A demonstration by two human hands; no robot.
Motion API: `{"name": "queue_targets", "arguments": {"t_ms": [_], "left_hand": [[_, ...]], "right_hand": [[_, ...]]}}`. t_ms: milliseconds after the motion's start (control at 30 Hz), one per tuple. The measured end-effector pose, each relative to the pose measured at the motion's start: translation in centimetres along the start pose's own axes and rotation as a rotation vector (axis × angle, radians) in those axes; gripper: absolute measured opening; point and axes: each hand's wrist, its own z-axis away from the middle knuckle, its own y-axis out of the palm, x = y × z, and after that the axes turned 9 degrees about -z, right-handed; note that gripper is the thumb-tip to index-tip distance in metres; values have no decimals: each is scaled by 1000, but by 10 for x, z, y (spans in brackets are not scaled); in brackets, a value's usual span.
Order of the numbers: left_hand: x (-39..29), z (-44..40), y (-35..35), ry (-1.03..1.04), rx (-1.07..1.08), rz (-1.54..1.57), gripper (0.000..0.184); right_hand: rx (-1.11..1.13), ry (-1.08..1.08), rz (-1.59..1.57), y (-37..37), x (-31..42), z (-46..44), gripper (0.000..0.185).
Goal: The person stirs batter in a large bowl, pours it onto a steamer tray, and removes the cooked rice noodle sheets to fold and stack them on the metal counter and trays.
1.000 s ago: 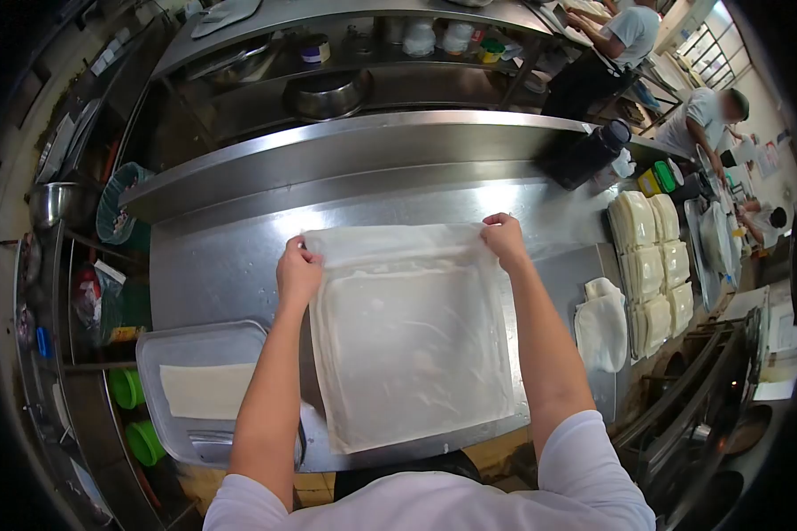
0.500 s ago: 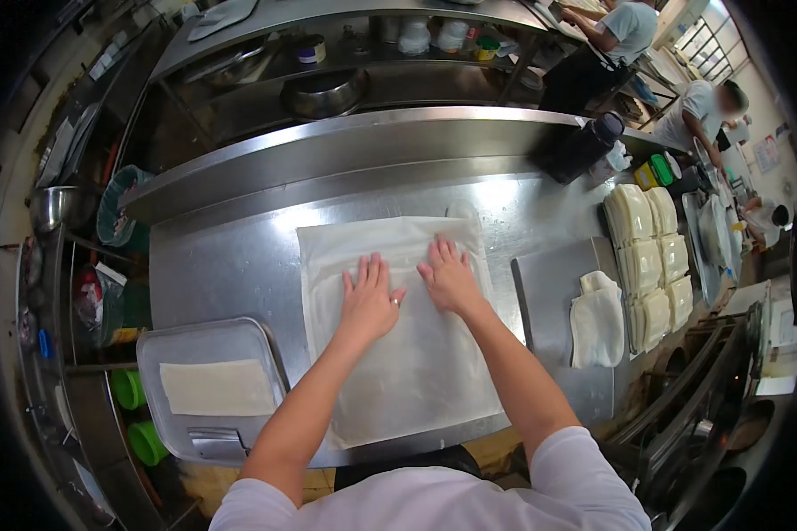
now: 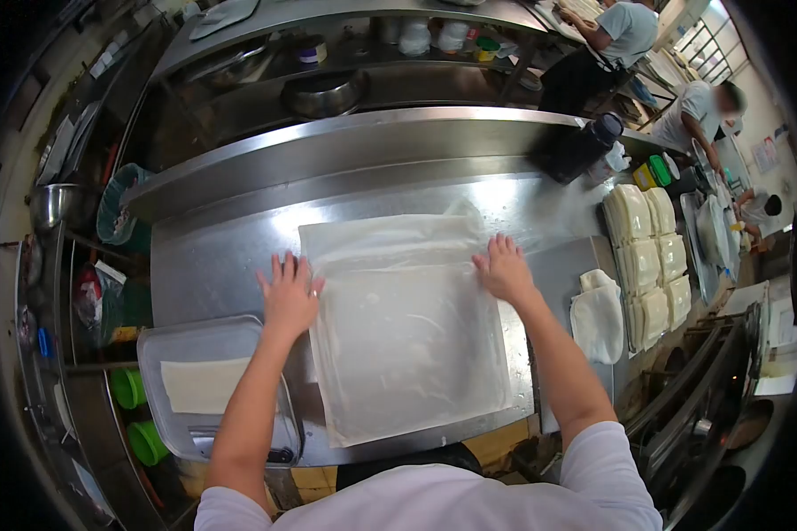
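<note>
A translucent, whitish square sheet (image 3: 412,345) that looks like plastic lies on the steel counter, with a wrinkled band across its far part. Whether a pale layer lies under it I cannot tell. My left hand (image 3: 290,299) is open at the sheet's left edge, fingers spread and thumb touching or nearly touching it. Over the right edge, my right hand (image 3: 507,273) is also open, palm down, its thumb side by the sheet. Neither hand visibly holds anything.
At left, a tray (image 3: 177,332) bears a pale rectangular slab (image 3: 202,386). Stacked wrapped pale packets (image 3: 644,265) stand at right, beside a folded white cloth (image 3: 597,319). A dark bottle (image 3: 589,146) stands by the raised back ledge (image 3: 372,140). Other people work at far right.
Both hands have moved apart, from flat on the middle of the sheet out to its left and right edges. The sheet's wrinkled far band now shows.
</note>
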Motion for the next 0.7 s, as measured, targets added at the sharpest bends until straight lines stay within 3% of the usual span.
{"name": "queue_targets", "arguments": {"t_ms": [133,233,333,433,500,633,700], "left_hand": [[9,-52,14,-105,-221,177,54],[2,-76,25,-168,-235,279,35],[11,-77,34,-74,-380,436,15],[6,-41,15,-163,-557,717,6],[6,1,0,-114,-581,710,9],[9,79,14,55,-450,539,15],[4,103,15,30,-384,540,19]], "right_hand": [[-340,-235,-222,3,8,-58,59],[-210,-141,-107,12,22,-85,45],[-362,-216,-116,13,22,-80,25],[-586,-275,-303,4,21,-41,13],[-600,-265,-433,1,13,-1,14],[-325,-199,-442,23,-18,82,27],[-315,-168,-434,25,-14,105,31]]}}
